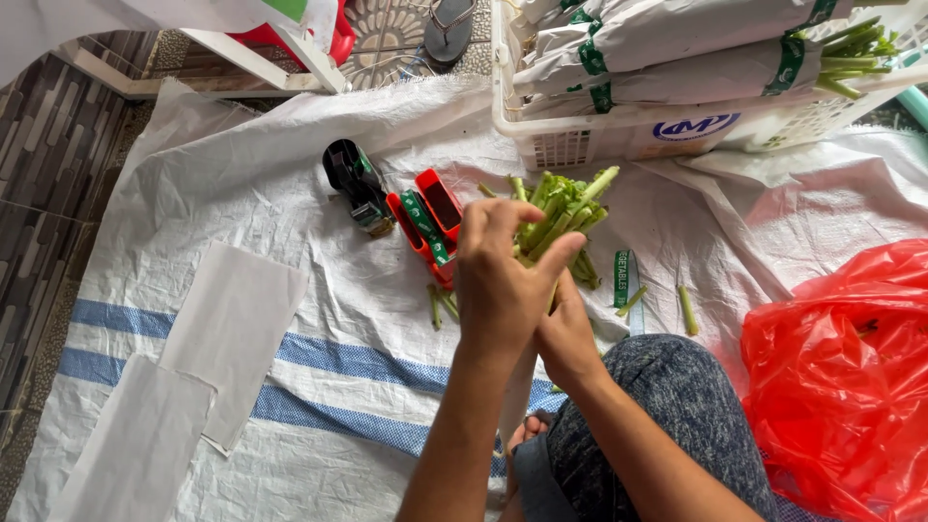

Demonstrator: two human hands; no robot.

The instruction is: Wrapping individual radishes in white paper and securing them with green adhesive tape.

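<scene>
Both our hands, left hand point(498, 280) and right hand point(565, 333), clamp the green stalk bundle point(561, 215); cut ends fan out above the grip. Loose squeeze likely sheds stalks beside the red tape dispenser point(430, 224).

The floor is covered by a white woven sheet point(290, 193) crossed by blue stripes point(319, 362), spread flat under soft, even daylight. Along the left edge, dark wood-patterned floor tiles point(43, 164) are left bare, and a patterned grey tiled strip point(387, 39) is seen at the top. A white frame leg point(256, 58) is set at the sheet's upper edge.
</scene>
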